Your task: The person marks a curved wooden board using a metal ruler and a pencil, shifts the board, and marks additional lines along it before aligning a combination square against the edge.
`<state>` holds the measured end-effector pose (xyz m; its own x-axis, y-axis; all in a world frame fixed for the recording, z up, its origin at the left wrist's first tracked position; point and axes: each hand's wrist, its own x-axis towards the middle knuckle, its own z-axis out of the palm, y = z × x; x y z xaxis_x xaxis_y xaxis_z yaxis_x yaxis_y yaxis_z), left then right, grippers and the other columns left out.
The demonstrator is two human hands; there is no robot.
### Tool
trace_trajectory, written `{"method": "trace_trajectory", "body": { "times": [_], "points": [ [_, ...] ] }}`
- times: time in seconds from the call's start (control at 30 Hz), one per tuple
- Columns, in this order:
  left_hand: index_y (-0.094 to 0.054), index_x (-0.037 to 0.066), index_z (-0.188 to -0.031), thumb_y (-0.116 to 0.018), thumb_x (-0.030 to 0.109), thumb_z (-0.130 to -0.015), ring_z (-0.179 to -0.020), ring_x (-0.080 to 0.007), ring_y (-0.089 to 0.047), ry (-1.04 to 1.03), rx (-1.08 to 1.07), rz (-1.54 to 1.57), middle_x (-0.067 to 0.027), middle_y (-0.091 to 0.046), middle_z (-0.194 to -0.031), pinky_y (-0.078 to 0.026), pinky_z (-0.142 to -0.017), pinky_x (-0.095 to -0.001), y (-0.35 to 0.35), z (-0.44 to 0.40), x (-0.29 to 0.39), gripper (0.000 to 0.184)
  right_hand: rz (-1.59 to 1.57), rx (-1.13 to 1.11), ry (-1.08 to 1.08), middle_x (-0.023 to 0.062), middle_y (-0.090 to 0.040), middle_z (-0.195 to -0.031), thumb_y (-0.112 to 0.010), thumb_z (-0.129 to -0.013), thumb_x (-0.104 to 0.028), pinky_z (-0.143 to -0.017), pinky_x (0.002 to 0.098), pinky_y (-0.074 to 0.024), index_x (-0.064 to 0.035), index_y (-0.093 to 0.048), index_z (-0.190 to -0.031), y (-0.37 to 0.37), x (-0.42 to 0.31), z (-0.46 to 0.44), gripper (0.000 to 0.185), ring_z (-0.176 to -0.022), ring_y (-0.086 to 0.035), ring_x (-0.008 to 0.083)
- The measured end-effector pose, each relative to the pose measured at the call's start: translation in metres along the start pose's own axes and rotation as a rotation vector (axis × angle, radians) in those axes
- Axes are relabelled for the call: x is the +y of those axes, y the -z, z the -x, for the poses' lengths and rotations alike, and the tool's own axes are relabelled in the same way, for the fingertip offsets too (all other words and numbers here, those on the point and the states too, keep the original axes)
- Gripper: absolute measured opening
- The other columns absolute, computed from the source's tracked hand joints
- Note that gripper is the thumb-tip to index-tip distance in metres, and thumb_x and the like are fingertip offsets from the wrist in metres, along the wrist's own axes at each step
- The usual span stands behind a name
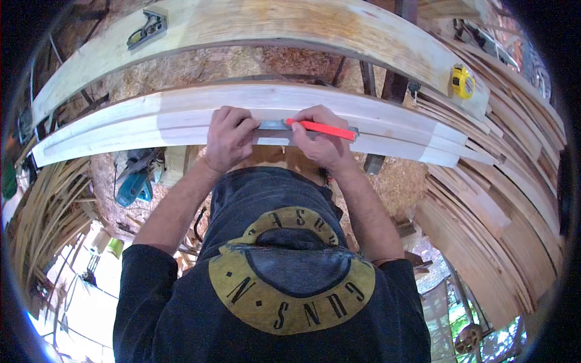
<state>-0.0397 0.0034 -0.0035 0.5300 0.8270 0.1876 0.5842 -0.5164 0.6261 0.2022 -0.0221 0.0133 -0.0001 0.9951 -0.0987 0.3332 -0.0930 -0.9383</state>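
Head view: red pencil (330,129) is clamped in the right fingers (311,115), metal ruler (272,124) pinched by the left fingers (242,125), pale boards (187,115) underneath; ruler should probably be held flat and dead still.

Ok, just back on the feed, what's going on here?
A person is bent over some pale boards. Their left hand is at one end of a metal strip, perhaps a ruler, lying across them. The right hand holds a red pencil, its tip at the strip. A yellow tape measure sits unused on the plank beyond.
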Motion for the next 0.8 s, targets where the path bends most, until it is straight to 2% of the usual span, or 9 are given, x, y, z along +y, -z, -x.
{"method": "trace_trajectory", "body": {
  "times": [0.8],
  "points": [
    [-0.069, 0.010, -0.097, -0.073, 0.003, -0.067, -0.088, -0.0269, -0.060, -0.001, -0.002, -0.004, -0.0043, -0.063, -0.093, -0.045, -0.077, -0.0411, -0.0006, -0.0004, 0.0001, 0.031, 0.025, -0.019, 0.023, 0.0108, -0.071, -0.081, -0.073, -0.079, -0.009, -0.070, 0.0403, -0.0560, -0.0051, -0.070, -0.083, -0.0011, -0.0008, -0.0035, 0.006, -0.076, -0.069, 0.0301]
  ]
}}
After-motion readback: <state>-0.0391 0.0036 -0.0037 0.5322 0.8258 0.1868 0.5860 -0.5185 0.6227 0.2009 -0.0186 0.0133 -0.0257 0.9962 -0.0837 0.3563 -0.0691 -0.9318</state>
